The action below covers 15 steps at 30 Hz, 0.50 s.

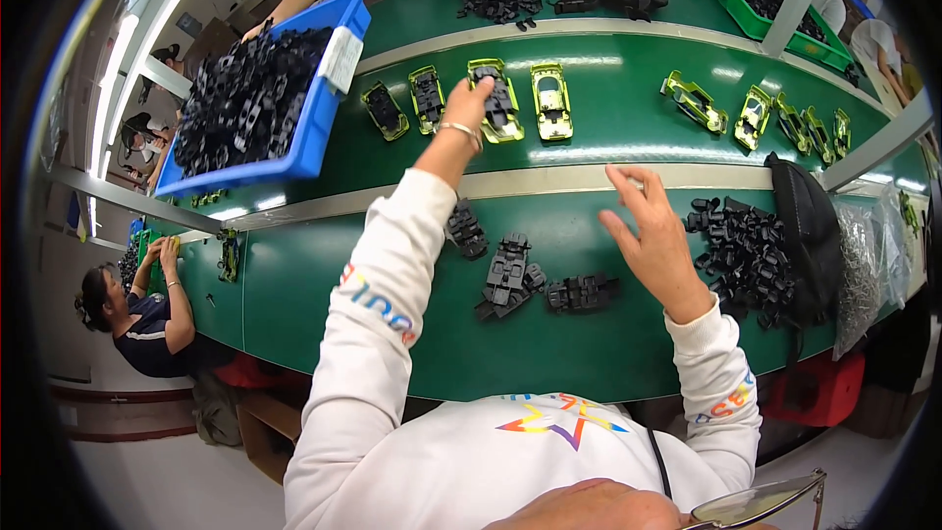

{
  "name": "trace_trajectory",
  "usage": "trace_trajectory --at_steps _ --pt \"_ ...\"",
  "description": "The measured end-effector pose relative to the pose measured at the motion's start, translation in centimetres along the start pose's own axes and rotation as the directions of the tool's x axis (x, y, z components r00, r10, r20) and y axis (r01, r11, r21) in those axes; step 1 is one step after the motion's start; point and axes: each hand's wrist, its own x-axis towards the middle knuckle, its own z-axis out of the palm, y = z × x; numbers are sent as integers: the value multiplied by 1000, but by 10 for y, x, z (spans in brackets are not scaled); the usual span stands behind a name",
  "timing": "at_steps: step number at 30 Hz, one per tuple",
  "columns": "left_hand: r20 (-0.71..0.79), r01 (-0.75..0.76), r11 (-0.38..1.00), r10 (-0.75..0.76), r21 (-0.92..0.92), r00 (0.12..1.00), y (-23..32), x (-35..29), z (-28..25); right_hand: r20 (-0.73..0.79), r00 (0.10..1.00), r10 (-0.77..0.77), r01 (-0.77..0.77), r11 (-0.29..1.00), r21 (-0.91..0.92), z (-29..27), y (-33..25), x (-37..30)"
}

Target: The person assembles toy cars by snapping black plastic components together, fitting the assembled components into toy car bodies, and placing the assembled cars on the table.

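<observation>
My left hand (468,106) reaches over the divider and closes on the left side of a yellow-green toy car body (506,124) with a dark part inside. Its far fingers are partly hidden. To the left lie two similar car bodies, one green with a dark insert (426,100) and a darker one (385,112); to the right is another car body (551,102). My right hand (648,236) hovers over the near table, fingers apart and holding nothing. Below, between my arms, lie dark grey car chassis parts: one (466,229), a stacked group (510,273) and another (583,292).
Small black parts (741,255) are heaped at right beside a black bag (805,236) and a clear bag of screws (859,275). More car bodies (753,118) lie far right. A blue bin (312,152) of black parts stands upper left, near a person's arm. Another person (147,319) works at left.
</observation>
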Motion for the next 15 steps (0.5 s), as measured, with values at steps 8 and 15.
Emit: trace_trajectory --at_steps 8,15 --pt "-251 -101 748 342 656 906 -43 107 -48 331 943 -36 57 997 -54 -12 2 -35" --pt "-239 -89 537 511 839 825 -33 72 -20 430 896 -114 176 979 -106 6 3 -49"
